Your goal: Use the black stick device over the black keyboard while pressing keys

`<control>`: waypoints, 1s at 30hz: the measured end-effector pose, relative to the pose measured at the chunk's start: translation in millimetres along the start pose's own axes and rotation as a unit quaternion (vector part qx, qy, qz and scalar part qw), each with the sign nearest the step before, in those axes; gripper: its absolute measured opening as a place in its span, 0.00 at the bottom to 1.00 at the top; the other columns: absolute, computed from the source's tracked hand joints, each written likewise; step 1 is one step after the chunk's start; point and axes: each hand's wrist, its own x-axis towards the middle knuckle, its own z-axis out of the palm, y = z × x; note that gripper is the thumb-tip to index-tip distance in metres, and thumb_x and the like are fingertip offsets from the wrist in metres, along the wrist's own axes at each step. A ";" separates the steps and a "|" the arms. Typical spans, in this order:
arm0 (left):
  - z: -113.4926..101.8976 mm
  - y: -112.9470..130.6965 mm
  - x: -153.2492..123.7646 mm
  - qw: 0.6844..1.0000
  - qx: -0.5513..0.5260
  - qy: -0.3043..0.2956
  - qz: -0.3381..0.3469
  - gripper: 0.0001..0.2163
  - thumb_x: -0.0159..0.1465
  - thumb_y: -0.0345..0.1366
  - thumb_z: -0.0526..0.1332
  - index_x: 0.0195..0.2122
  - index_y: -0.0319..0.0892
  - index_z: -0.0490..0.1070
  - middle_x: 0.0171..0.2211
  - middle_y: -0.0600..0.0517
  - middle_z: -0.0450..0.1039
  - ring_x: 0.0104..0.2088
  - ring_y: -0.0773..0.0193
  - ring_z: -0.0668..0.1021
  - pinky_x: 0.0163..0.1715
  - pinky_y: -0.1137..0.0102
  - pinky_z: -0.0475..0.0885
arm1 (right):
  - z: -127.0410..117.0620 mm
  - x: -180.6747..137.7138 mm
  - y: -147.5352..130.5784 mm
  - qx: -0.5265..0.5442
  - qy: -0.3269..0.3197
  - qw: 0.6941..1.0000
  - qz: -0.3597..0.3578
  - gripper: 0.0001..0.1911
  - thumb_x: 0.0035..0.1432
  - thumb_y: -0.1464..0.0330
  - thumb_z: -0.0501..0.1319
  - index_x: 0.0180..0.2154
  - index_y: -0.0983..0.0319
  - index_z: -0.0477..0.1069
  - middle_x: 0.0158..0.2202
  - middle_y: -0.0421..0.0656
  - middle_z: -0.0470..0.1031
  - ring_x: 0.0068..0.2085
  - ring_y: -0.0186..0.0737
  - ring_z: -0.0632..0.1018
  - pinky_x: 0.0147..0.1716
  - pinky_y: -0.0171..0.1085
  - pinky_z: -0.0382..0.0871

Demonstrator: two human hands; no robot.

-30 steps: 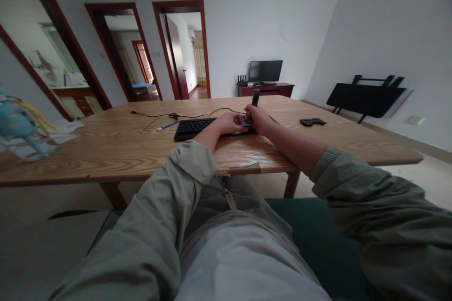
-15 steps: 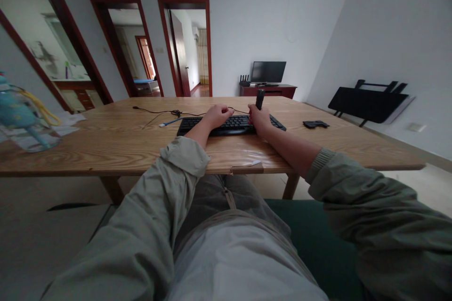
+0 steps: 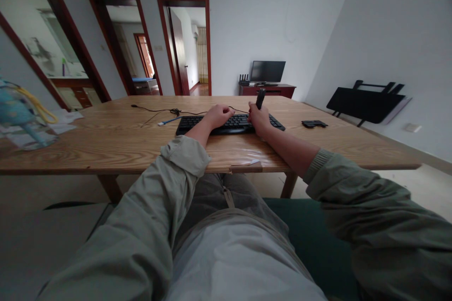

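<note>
Keyboard (image 3: 235, 125) lies beneath left hand (image 3: 217, 115), curled, hold unclear, and right hand (image 3: 259, 116), clamped on a black handle (image 3: 260, 97), table (image 3: 106, 143) stretching rightward, its front edge (image 3: 134, 172) nearer the body.

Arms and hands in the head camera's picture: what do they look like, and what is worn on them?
They are a person's. The left hand and right hand are ungloved. The left sleeve and right sleeve are loose, wrinkled, grey-green cloth, pushed up to bare the wrists. The right cuff looks ribbed; the left cuff looks wide and folded.
</note>
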 end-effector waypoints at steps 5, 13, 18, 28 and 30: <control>-0.1 2.3 -1.2 1.000 0.004 -0.004 -0.005 0.20 0.64 0.48 0.53 0.26 0.38 0.75 0.22 0.53 0.69 0.26 0.64 0.68 0.28 0.69 0.59 | -1.7 -1.6 -0.3 -0.007 -0.014 1.000 -0.001 0.16 0.57 0.58 0.59 0.24 0.58 0.59 0.17 0.35 0.59 0.18 0.32 0.64 0.19 0.32 0.63; 1.5 3.6 -0.7 1.000 0.000 -0.016 0.004 0.20 0.64 0.47 0.54 0.24 0.38 0.73 0.21 0.54 0.68 0.25 0.66 0.66 0.28 0.69 0.58 | -1.1 -10.3 -8.2 -0.032 -0.037 0.998 -0.036 0.15 0.59 0.62 0.57 0.22 0.58 0.58 0.18 0.35 0.58 0.19 0.32 0.63 0.19 0.33 0.58; 4.6 7.3 -2.2 0.999 0.006 -0.052 0.007 0.15 0.60 0.46 0.59 0.26 0.39 0.74 0.23 0.52 0.71 0.26 0.64 0.68 0.29 0.69 0.61 | 1.0 -11.5 -9.2 -0.115 -0.057 0.985 -0.116 0.18 0.58 0.62 0.59 0.20 0.59 0.58 0.18 0.35 0.56 0.23 0.32 0.59 0.21 0.32 0.54; 2.7 13.1 -3.1 0.997 0.026 -0.074 0.006 0.13 0.59 0.45 0.60 0.30 0.39 0.76 0.27 0.50 0.75 0.29 0.62 0.72 0.33 0.68 0.65 | -0.1 -5.6 -16.3 -0.027 -0.050 0.997 -0.055 0.15 0.57 0.63 0.58 0.22 0.58 0.58 0.17 0.35 0.57 0.19 0.31 0.61 0.18 0.32 0.57; 2.7 12.6 -2.9 0.997 0.018 -0.069 0.006 0.13 0.59 0.45 0.60 0.30 0.40 0.76 0.27 0.50 0.75 0.29 0.62 0.72 0.33 0.69 0.65 | -0.9 -2.9 -19.7 0.014 -0.040 0.999 -0.027 0.14 0.56 0.63 0.59 0.22 0.58 0.58 0.17 0.34 0.57 0.18 0.31 0.61 0.18 0.32 0.60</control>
